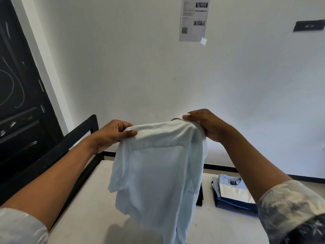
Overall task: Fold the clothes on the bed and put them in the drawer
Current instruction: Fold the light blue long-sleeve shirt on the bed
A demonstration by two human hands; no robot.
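Pale-blue shirt [154,173] is hanging below our pinching left hand [112,134] and right hand [205,125]; loosening either pinch risks dropping a shoulder.

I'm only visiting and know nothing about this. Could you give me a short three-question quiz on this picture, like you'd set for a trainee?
1. True or false: the left hand and the right hand both grip the top edge of the shirt.
2. Where is the folded pile? A) on the bed, right of the shirt; B) on the floor; C) in a drawer.
3. Fill in: a printed ____ is stuck to the wall.

Key: 1 true. 2 A. 3 sheet.
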